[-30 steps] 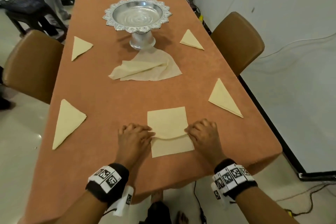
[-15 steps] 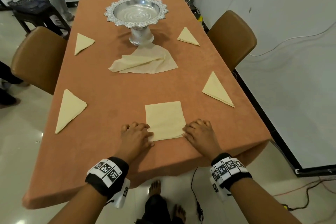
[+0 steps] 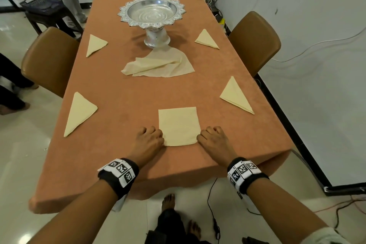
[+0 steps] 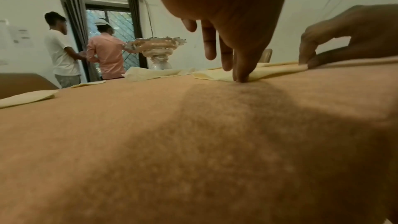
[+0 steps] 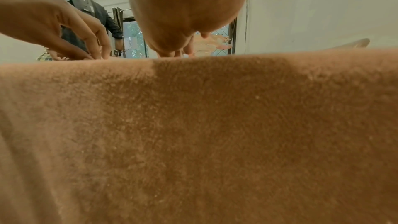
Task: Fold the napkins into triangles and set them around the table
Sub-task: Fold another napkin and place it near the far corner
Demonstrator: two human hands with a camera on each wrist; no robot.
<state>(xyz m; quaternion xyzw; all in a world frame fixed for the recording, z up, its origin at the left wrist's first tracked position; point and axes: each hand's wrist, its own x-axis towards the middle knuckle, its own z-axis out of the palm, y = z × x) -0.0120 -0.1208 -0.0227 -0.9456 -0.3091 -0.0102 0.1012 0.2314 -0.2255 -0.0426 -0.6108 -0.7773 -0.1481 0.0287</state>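
Note:
A cream napkin [image 3: 178,126] lies folded into a rectangle near the front edge of the orange-covered table [image 3: 128,103]. My left hand [image 3: 158,136] pinches its near left corner with curled fingers, and my right hand [image 3: 200,137] pinches its near right corner. In the left wrist view the left hand [image 4: 240,78] bears down on the napkin [image 4: 215,76] while the right hand [image 4: 307,63] nips the edge. The right wrist view shows the right hand [image 5: 168,54] and left hand [image 5: 94,57] low on the cloth. Folded triangles lie at the left [image 3: 80,112], far left [image 3: 95,44], far right [image 3: 207,39] and right [image 3: 235,96].
A loose pile of unfolded napkins [image 3: 160,64] lies mid-table in front of a silver pedestal bowl [image 3: 152,13]. Brown chairs stand at the left [image 3: 49,59] and right [image 3: 255,41]. People stand beyond the far end. A black cable [image 3: 213,210] runs on the floor.
Both hands drew the napkin's upper layer toward me until it met the near edge, making a neat rectangle. They now sit at its near corners.

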